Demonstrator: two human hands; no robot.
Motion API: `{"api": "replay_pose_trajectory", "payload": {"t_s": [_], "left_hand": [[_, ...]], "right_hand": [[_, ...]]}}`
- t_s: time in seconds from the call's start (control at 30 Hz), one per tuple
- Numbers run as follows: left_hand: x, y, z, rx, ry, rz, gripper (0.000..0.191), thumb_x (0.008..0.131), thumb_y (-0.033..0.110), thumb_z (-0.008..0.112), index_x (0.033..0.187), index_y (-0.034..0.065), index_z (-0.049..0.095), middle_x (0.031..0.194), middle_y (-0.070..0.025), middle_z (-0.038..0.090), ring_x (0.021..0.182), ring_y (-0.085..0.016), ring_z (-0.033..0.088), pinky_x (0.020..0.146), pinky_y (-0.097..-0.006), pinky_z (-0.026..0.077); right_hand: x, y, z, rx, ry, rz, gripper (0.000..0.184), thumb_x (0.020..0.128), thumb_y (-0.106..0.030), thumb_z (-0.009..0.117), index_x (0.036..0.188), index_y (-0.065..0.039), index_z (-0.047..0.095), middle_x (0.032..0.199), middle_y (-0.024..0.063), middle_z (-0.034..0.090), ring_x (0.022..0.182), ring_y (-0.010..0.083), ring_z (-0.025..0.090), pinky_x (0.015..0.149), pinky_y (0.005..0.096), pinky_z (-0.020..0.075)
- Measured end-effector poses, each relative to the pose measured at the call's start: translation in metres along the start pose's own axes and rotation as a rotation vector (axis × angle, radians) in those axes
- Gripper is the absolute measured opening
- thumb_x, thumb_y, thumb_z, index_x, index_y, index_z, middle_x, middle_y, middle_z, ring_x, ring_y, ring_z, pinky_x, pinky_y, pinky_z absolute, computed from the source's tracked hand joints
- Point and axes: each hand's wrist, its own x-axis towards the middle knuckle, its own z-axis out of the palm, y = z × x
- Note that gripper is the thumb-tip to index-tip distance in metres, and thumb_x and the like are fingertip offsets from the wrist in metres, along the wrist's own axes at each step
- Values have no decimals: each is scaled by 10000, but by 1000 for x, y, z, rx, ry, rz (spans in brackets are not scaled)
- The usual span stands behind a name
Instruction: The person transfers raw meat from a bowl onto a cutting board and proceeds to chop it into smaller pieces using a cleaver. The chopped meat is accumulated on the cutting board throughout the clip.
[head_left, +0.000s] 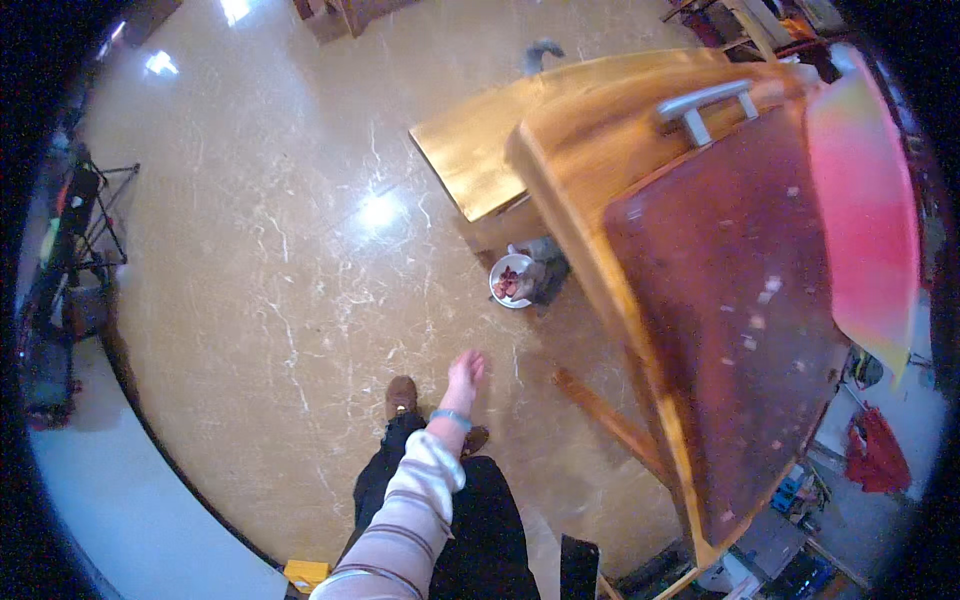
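My left hand (466, 367) reaches forward over the floor, fingers blurred and loosely curled, with no object visible in it. A light bracelet circles the wrist below a rolled striped sleeve (420, 480). My right hand is out of view. Just ahead of the left hand, and apart from it, a white bowl (496, 264) stands on the floor with reddish pieces of food (507, 283) in it. A grey furry animal (551, 270), apparently a cat, has its head at the bowl's right side. The table edge hides part of its body.
A wooden table (585, 225) with a dark red top (720, 300) fills the right side. Beyond it lies a wooden panel (480, 150). A slanting wooden leg (611, 420) stands low at right. A black metal frame (112, 217) is at left, a yellow box (306, 576) near the bottom.
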Motion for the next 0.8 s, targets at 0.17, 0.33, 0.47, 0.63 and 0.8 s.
{"api": "replay_pose_trajectory", "payload": {"t_s": [0.17, 0.33, 0.47, 0.63, 0.8], "left_hand": [[-194, 68, -69, -131, 62, 106, 183, 736, 42, 563, 913, 73, 525, 752, -38, 569, 640, -140, 553, 541, -246, 480], [-335, 201, 29, -64, 55, 319, 179, 747, 23, 540, 907, 78, 482, 725, -20, 519, 627, -128, 505, 531, -230, 433], [-436, 300, 160, 101, -150, 591, 173, 765, 63, 546, 923, 84, 477, 781, -10, 518, 703, -116, 497, 593, -228, 409], [-511, 291, 344, 391, -448, 871, 132, 795, 95, 522, 923, 98, 490, 842, -12, 532, 777, -99, 487, 670, -240, 379], [-544, 216, 449, 703, -770, 944, 93, 767, 46, 561, 851, 67, 526, 832, 3, 540, 770, -79, 490, 698, -219, 401]], "right_hand": [[-92, -3, -71, 183, -341, 117, 426, 718, -386, 572, 885, 5, 599, 752, 236, 580, 722, 316, 585, 640, 413, 434], [-146, -92, -192, 460, -170, 93, 324, 654, -298, 650, 701, 18, 598, 567, 78, 562, 498, 158, 539, 472, 315, 428], [-180, -115, -283, 733, 47, -132, 284, 699, -217, 604, 872, 6, 575, 588, 50, 529, 580, 104, 525, 518, 289, 421], [-133, -126, -307, 873, 556, -627, 478, 698, 4, 480, 1158, -127, 456, 897, 92, 502, 776, 214, 518, 675, 313, 422], [-75, -130, -335, 474, 578, -511, 539, 648, 40, 485, 1131, -200, 499, 935, 109, 485, 832, 299, 497, 729, 389, 419]]}}
